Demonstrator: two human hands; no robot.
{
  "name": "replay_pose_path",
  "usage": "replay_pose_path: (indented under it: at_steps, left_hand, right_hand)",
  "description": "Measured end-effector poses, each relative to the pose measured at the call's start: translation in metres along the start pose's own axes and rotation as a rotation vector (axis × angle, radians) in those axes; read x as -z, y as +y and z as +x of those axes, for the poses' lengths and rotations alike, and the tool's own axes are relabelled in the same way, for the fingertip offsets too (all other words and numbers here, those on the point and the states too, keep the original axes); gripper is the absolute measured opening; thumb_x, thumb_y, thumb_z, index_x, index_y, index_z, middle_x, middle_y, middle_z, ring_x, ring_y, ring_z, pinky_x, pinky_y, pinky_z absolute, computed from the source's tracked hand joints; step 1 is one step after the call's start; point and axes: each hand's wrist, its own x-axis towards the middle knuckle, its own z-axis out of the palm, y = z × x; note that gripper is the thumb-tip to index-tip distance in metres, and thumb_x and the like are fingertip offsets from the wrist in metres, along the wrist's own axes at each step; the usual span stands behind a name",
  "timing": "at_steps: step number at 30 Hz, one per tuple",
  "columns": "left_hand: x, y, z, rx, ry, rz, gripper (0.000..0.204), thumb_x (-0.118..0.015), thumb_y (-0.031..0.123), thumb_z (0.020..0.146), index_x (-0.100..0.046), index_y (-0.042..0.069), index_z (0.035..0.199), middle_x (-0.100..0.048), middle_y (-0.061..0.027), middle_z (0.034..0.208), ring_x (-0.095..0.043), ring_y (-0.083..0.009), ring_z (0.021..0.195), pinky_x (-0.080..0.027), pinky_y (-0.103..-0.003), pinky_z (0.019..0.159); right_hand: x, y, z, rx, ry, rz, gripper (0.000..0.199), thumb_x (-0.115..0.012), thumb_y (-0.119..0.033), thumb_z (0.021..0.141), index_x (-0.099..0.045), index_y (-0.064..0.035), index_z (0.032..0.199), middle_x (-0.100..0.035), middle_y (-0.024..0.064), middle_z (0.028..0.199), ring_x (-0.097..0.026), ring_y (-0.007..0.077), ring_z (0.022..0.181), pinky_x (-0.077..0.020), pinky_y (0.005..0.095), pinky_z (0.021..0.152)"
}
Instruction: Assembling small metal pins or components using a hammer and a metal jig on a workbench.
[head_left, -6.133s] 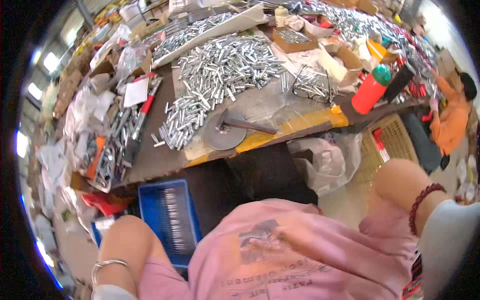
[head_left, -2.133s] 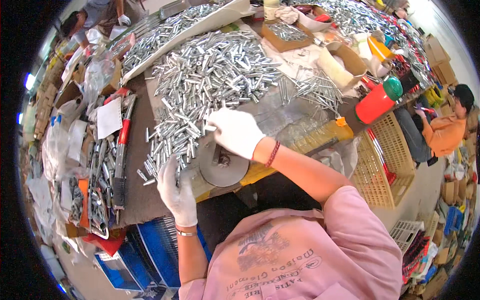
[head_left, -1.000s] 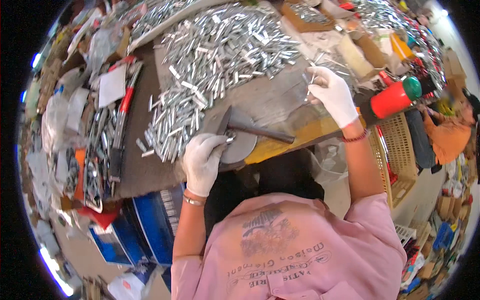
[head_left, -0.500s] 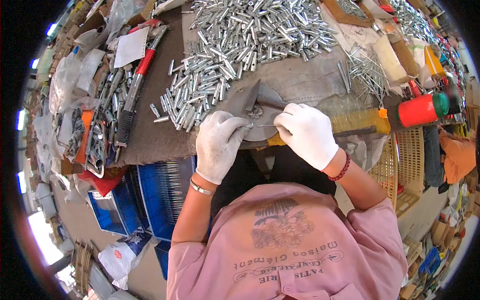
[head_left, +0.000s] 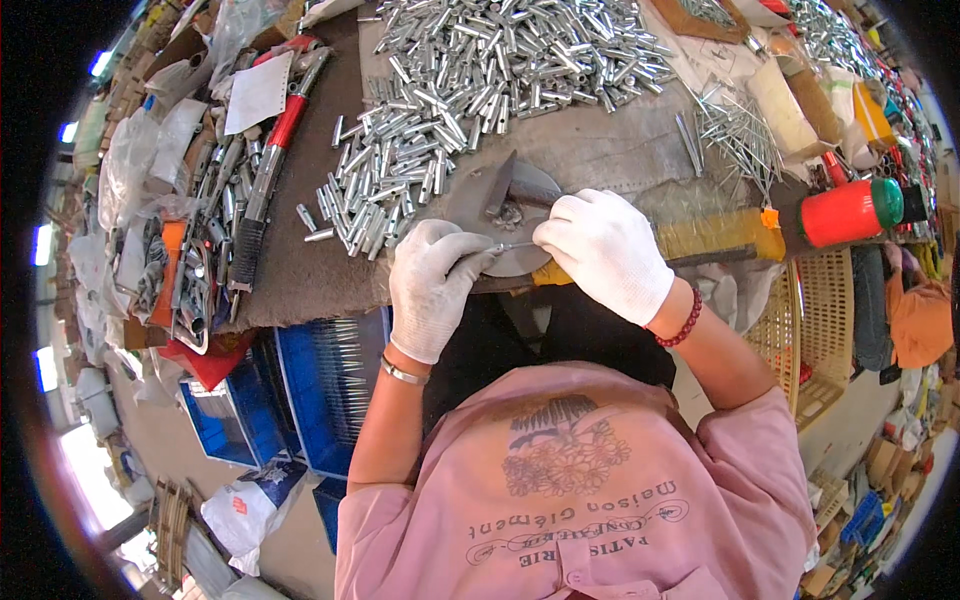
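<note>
My left hand [head_left: 435, 285] and my right hand [head_left: 600, 250], both in white gloves, meet at the bench's front edge. Their fingertips pinch a small thin silver metal piece [head_left: 510, 246] between them. They hold it just over a round grey metal disc [head_left: 470, 200]. A hammer [head_left: 498, 185] lies on the disc, and my right hand hides part of its dark handle. A big pile of short silver tubes [head_left: 480, 70] spreads across the bench behind the disc, reaching down to my left hand's far side.
A bundle of thin rods [head_left: 735, 125] lies at the right, with a red canister with a green lid [head_left: 850, 212] beyond it. Red-handled tools [head_left: 275, 140] crowd the left. Blue crates [head_left: 330, 390] stand under the bench, a woven basket [head_left: 810, 320] beside my right arm. A person in orange [head_left: 915, 320] is at the right.
My right hand has come back from the thin rods at the right and joined my left hand at the disc. Both now pinch the small metal piece.
</note>
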Motion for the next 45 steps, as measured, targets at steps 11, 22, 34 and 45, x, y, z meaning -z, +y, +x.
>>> replay_pose_path:
  at_steps: [11, 22, 34, 45]
  left_hand:
    - [-0.001, -0.002, -0.002, -0.087, 0.081, 0.048, 0.017, -0.086, 0.007, 0.078, -0.08, 0.008, 0.094, -0.068, -0.0093, 0.087, -0.068, -0.0296, 0.085, -0.054, -0.039, 0.075]
    - [-0.009, -0.002, 0.004, -0.066, 0.045, 0.054, 0.016, -0.085, 0.007, 0.079, -0.081, 0.009, 0.094, -0.069, -0.0103, 0.09, -0.068, -0.0303, 0.087, -0.054, -0.04, 0.076]
    - [-0.007, 0.001, -0.001, -0.091, 0.055, 0.083, 0.019, -0.087, 0.006, 0.078, -0.079, 0.009, 0.095, -0.067, -0.0094, 0.09, -0.065, -0.0306, 0.086, -0.051, -0.042, 0.077]
    - [-0.006, 0.004, 0.0, -0.09, 0.064, 0.094, 0.018, -0.087, 0.005, 0.078, -0.078, 0.007, 0.094, -0.066, -0.0097, 0.089, -0.064, -0.031, 0.085, -0.051, -0.042, 0.076]
  right_hand:
    - [-0.006, 0.002, 0.003, 0.006, 0.037, 0.059, 0.003, -0.072, -0.011, 0.085, -0.07, -0.0128, 0.084, -0.063, 0.005, 0.087, -0.065, 0.028, 0.088, -0.0548, 0.0407, 0.08]
    - [-0.011, 0.014, 0.008, 0.005, 0.005, 0.079, 0.002, -0.074, -0.016, 0.085, -0.073, -0.0151, 0.083, -0.063, 0.0035, 0.086, -0.064, 0.0275, 0.087, -0.0538, 0.0404, 0.079]
    - [0.029, 0.059, -0.023, -0.444, 0.269, -0.063, 0.013, -0.078, -0.016, 0.089, -0.078, -0.0149, 0.102, -0.071, 0.009, 0.097, -0.071, 0.0316, 0.093, -0.0579, 0.0422, 0.082]
    - [0.048, 0.144, -0.048, -0.785, 0.173, -0.366, 0.027, -0.075, -0.02, 0.089, -0.073, -0.0143, 0.115, -0.073, 0.0139, 0.109, -0.072, 0.0373, 0.102, -0.0587, 0.0484, 0.087]
